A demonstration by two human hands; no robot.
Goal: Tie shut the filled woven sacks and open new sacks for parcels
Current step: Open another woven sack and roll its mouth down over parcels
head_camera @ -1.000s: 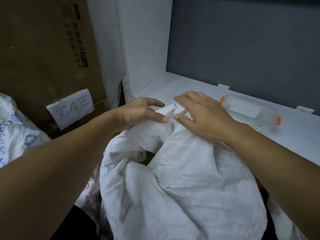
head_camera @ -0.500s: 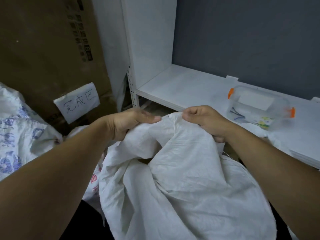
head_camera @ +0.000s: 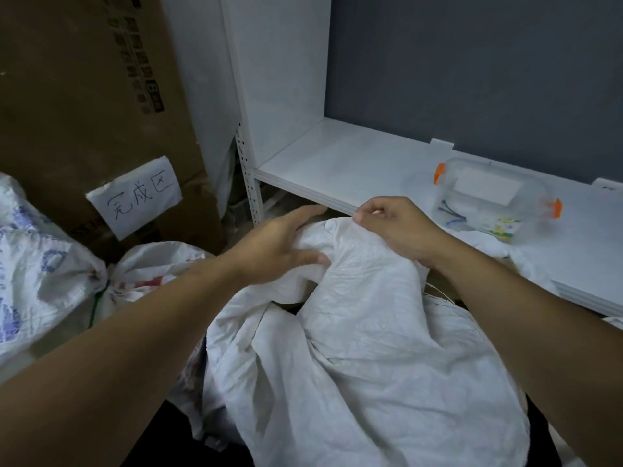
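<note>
White woven sack [head_camera: 364, 358] bulges below the white shelf's [head_camera: 340, 163] front edge; right hand [head_camera: 394, 227] pinches its top rim closed-fisted, left hand [head_camera: 283, 244] lies spread on the fabric, fingers loose. Clear container [head_camera: 499, 200] with orange clips on shelf, printed sacks [head_camera: 43, 264] at left by cardboard box [head_camera: 84, 96]

Plain white sack [head_camera: 371, 348]; blue-patterned sack [head_camera: 30, 264]; orange-clipped clear box [head_camera: 495, 200]; brown carton [head_camera: 84, 96].
</note>
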